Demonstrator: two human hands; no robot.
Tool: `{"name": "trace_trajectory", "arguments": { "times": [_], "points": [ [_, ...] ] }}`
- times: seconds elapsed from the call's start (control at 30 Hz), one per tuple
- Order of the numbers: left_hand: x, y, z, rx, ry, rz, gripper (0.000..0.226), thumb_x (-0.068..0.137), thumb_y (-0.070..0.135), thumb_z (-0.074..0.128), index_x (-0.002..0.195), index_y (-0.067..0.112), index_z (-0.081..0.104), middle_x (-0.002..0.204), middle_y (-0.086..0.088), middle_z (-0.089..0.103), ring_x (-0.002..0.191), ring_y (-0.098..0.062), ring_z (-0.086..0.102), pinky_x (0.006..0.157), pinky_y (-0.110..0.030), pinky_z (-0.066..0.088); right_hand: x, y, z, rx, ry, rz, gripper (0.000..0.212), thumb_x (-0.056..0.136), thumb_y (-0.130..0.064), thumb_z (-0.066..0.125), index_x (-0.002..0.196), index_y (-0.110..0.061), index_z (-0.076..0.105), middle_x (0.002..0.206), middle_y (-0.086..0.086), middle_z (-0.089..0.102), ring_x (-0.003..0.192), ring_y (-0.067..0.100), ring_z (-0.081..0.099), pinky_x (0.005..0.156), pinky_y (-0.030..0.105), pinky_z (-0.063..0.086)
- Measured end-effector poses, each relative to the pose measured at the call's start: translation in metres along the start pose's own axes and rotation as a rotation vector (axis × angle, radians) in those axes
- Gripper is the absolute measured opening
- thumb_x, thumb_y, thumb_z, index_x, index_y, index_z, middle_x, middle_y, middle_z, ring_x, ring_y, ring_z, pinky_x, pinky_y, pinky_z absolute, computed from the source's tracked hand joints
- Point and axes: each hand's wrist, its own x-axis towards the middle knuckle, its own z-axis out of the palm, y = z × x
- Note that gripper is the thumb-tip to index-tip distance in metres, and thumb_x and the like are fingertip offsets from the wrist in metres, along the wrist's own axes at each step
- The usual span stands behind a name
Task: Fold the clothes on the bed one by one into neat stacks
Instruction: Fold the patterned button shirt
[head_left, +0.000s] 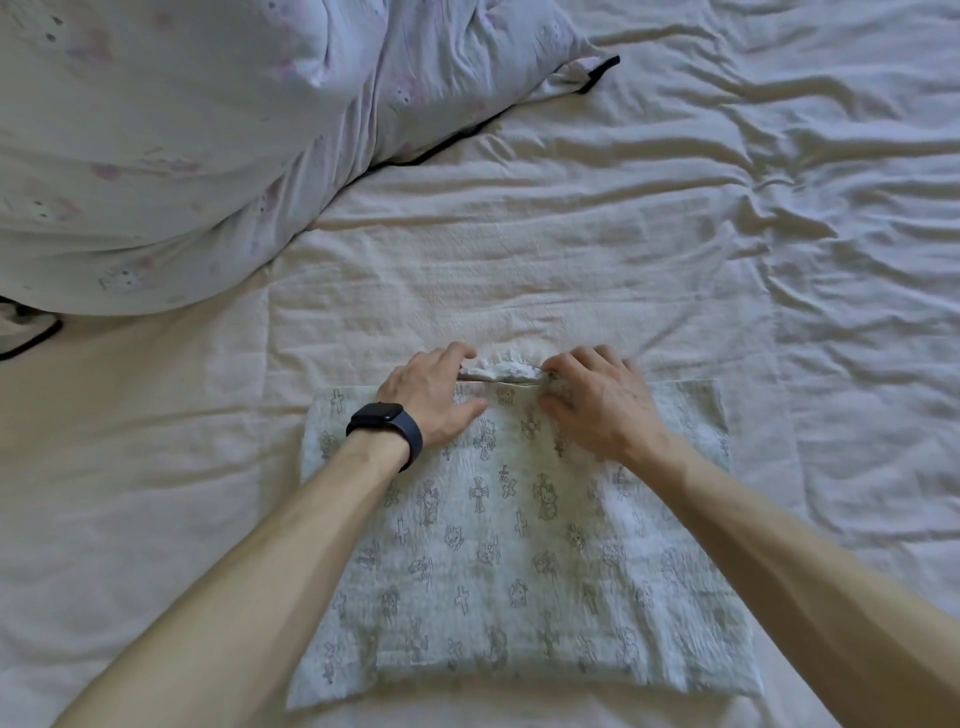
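Two bare hands are at work in the head view, both at the far edge of one folded garment (498, 545). The garment lies flat on the bed (675, 234), near and centre: a rough rectangle of crinkled, puckered white cloth, printed all over in grey with crosses and small cat figures. The left hand (431, 400) has its fingers (452, 356) curled over a bunched, ruffled strip (498, 371) at that far edge, thumb pressed flat on the cloth. The right hand (602, 410) is just beside it, fingers bent and pinching the same strip from the right end. A dark watch (387, 421) with a matte band wraps the left wrist. The bed's sheet is cream, soft and heavily creased, most of all to the far right. Far left sits a puffy pale duvet (156, 156) with faint pink prints and thin black piping along its edge.
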Motion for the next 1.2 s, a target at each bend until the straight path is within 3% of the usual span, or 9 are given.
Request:
{"name": "trace_trajectory", "arguments": {
  "times": [0.2,0.37,0.5,0.67,0.87,0.93,1.03,1.13,1.2],
  "points": [
    [0.006,-0.008,0.004,0.052,0.028,0.055,0.023,0.097,0.043,0.059,0.11,0.027,0.066,0.107,0.008,0.063,0.107,-0.016,0.053,0.091,-0.031,0.039,0.0,0.005,0.01,-0.083,0.131,-0.13,0.017,0.097,-0.032,0.064,0.102,-0.015,0.066,0.102,0.001,0.067,0.091,0.026,0.059,0.074,0.036,0.039],
    [0.015,-0.014,-0.009,-0.113,-0.109,-0.063,0.031,0.096,0.053,0.055,0.092,0.025,0.067,0.087,0.002,0.066,0.082,-0.019,0.063,0.077,-0.037,0.054,0.004,0.008,-0.005,0.149,-0.085,0.014,0.025,0.107,-0.039,0.046,0.112,-0.017,0.054,0.08,-0.001,0.067,0.062,0.016,0.055,0.058,0.034,0.042],
    [0.023,-0.022,-0.008,-0.022,-0.143,-0.095,0.04,0.095,0.067,0.044,0.085,0.032,0.059,0.09,0.002,0.063,0.08,-0.018,0.06,0.073,-0.036,0.053,0.01,0.011,-0.011,0.205,-0.185,0.134,0.036,0.101,-0.052,0.052,0.113,-0.019,0.058,0.084,-0.002,0.064,0.069,0.017,0.061,0.063,0.033,0.051],
    [0.008,-0.033,-0.002,-0.02,-0.001,-0.077,0.037,0.094,0.066,0.047,0.106,0.034,0.062,0.097,0.014,0.061,0.092,-0.018,0.06,0.076,-0.033,0.046,0.001,0.024,-0.006,0.214,-0.136,0.125,0.044,0.1,-0.06,0.044,0.113,-0.02,0.059,0.087,0.0,0.069,0.075,0.019,0.066,0.072,0.037,0.056],
    [-0.005,-0.06,-0.004,0.069,0.011,-0.019,0.059,0.088,0.078,0.029,0.086,0.029,0.061,0.07,0.008,0.062,0.065,-0.013,0.058,0.054,-0.026,0.035,0.001,0.036,-0.005,-0.038,-0.136,0.084,0.048,0.104,-0.058,0.031,0.081,-0.021,0.049,0.061,-0.007,0.055,0.055,0.016,0.054,0.054,0.031,0.043],
    [-0.004,-0.061,-0.006,0.095,0.007,-0.034,0.067,0.084,0.083,0.023,0.086,0.027,0.061,0.071,0.004,0.063,0.064,-0.014,0.058,0.053,-0.027,0.035,0.0,0.039,-0.003,-0.114,-0.078,0.087,0.055,0.103,-0.062,0.026,0.072,-0.022,0.048,0.056,-0.007,0.052,0.052,0.011,0.05,0.065,0.032,0.042],
    [-0.009,-0.065,-0.008,0.136,0.087,-0.072,0.072,0.088,0.082,0.017,0.085,0.025,0.062,0.066,0.004,0.06,0.063,-0.015,0.056,0.06,-0.03,0.034,-0.01,0.051,-0.002,-0.125,0.01,0.135,0.06,0.103,-0.064,0.019,0.067,-0.024,0.047,0.056,-0.01,0.053,0.064,0.016,0.052,0.085,0.038,0.034],
    [-0.023,-0.081,-0.008,0.165,0.15,-0.07,0.069,0.091,0.081,0.012,0.079,0.028,0.054,0.062,0.008,0.056,0.06,-0.011,0.052,0.078,-0.035,0.034,-0.027,0.07,-0.001,-0.145,0.113,0.166,0.062,0.104,-0.06,0.015,0.074,-0.026,0.058,0.076,-0.007,0.069,0.079,0.021,0.058,0.086,0.039,0.034],
    [-0.029,-0.094,-0.01,0.201,0.13,-0.078,0.064,0.091,0.08,0.012,0.072,0.028,0.046,0.061,0.007,0.056,0.058,-0.013,0.051,0.078,-0.036,0.037,-0.031,0.079,-0.001,-0.184,0.146,0.19,0.069,0.104,-0.059,0.013,0.081,-0.024,0.068,0.086,-0.005,0.074,0.082,0.023,0.061,0.082,0.038,0.033]
  ]
}}
